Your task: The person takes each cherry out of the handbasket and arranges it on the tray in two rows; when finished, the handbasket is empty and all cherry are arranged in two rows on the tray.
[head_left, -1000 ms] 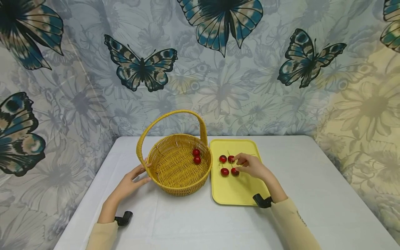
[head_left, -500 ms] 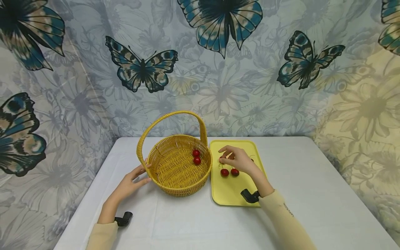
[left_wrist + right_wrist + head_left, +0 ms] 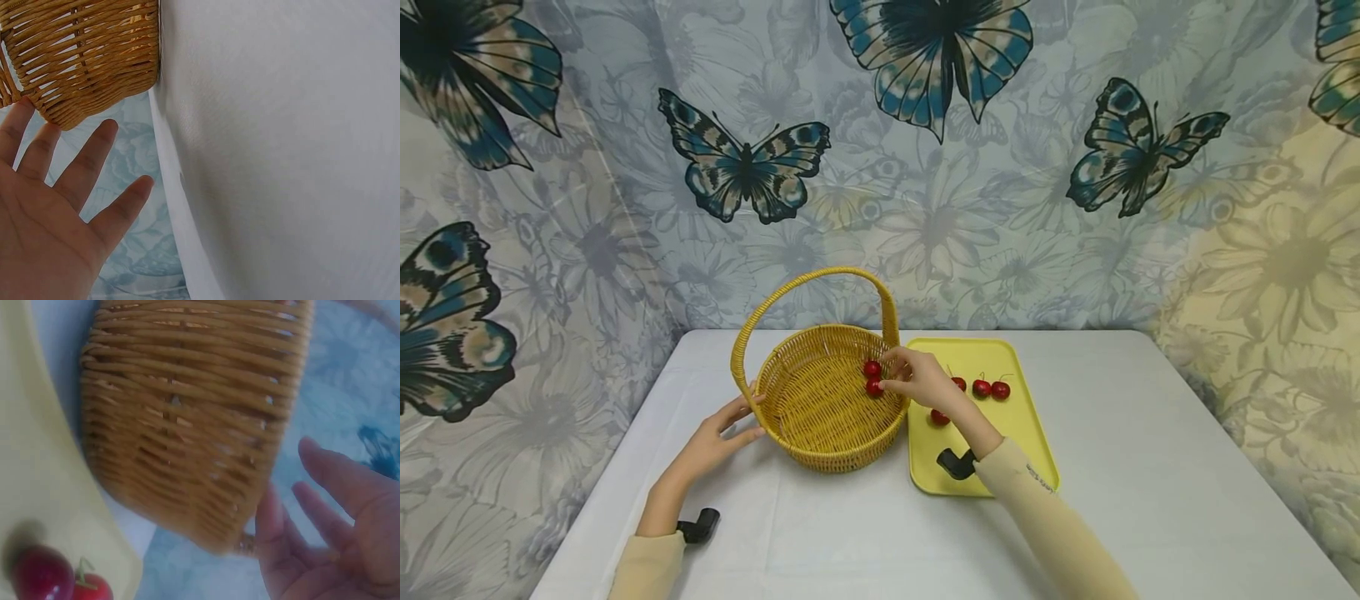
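Observation:
My left hand (image 3: 718, 437) rests at the left side of a yellow woven basket (image 3: 820, 458), fingers spread and fingertips touching its wall near the handle base, as the left wrist view of the hand (image 3: 56, 200) also shows. My right hand (image 3: 921, 379) reaches over the basket's right rim. Its thumb and index finger are parted, with fingertips right at two red cherries (image 3: 872, 368) inside the basket. In the right wrist view the right hand (image 3: 331, 531) shows separated fingers beside the woven rim, nothing visibly held. Several cherries (image 3: 981, 388) lie on the yellow tray (image 3: 940, 475).
The tray stands close against the basket's right side, under my right forearm. A tall arched handle (image 3: 842, 270) rises over the basket. White cloth covers the table (image 3: 820, 542), and a butterfly-patterned backdrop (image 3: 925, 250) hangs behind its back edge.
My right hand has travelled left from above the tray's cherries to the basket's right rim. The left hand and the basket have stayed in place.

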Available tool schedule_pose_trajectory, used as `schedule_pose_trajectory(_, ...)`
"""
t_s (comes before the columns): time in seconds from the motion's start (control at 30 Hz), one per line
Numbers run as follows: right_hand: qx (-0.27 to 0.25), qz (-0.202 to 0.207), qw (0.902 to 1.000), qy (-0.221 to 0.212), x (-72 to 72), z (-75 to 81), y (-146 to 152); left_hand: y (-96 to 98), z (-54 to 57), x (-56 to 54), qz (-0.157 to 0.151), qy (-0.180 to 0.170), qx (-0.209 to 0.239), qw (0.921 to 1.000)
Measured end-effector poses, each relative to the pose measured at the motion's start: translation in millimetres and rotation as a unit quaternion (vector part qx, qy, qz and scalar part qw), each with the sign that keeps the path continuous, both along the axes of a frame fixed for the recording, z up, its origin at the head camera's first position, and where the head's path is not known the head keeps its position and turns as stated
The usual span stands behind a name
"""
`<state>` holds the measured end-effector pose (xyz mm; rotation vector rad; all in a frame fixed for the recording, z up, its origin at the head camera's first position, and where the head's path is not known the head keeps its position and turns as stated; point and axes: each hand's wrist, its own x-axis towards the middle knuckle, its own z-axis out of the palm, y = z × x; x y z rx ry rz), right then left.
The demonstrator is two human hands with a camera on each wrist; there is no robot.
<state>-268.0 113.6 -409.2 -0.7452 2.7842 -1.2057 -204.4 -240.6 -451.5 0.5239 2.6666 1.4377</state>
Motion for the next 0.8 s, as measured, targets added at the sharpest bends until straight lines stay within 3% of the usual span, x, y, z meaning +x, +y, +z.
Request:
schedule_pose_trajectory(0.1,0.015,0.014,0.9998,-0.006,-3.7,-1.5,-9,-0.9,-3.1,-1.9,0.000,0.002,-0.001,1.0000)
schedule_pose_trajectory(0.4,0.097,0.028,0.9942,-0.039,-16.0,-4.8,-23,-11.3,-33.0,-17.9,0.007,0.007,-0.009,0.9999)
schedule_pose_trajectory(0.63,0.128,0.031,0.9910,-0.023,-30.0,-15.5,-31,-13.3,-35.0,-18.6,0.016,0.011,-0.004,0.9998)
schedule_pose_trajectory(0.8,0.162,0.031,0.9862,-0.010,-39.9,-23.2,-35,-9.6,-26.7,-13.8,0.012,0.003,-0.004,0.9999)
